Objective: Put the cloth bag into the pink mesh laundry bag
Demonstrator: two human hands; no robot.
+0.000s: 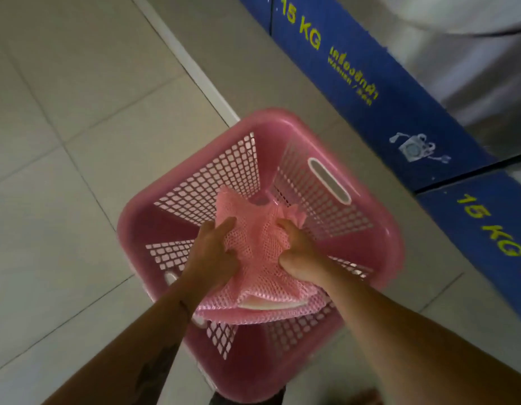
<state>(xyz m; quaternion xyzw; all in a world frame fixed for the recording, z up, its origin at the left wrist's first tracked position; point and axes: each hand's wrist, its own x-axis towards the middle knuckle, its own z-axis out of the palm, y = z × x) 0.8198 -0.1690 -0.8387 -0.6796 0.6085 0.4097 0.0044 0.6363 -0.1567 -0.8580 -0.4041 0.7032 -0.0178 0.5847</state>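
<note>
A pink mesh laundry bag [258, 244] is held up inside a pink plastic laundry basket [379, 229] on the floor. My left hand [215, 252] grips the bag's left side, and my right hand [297, 252] grips its right side. A pale cream cloth [262, 305], seemingly the cloth bag, shows at the lower edge between the mesh layers. Most of that cloth is hidden by the mesh.
Blue washer fronts [385, 92] marked "15 KG" run along the right, with a metal machine body [472, 54] above. The basket stands on a grey tiled floor [63, 171]. A white strip [189, 65] crosses the floor at top centre.
</note>
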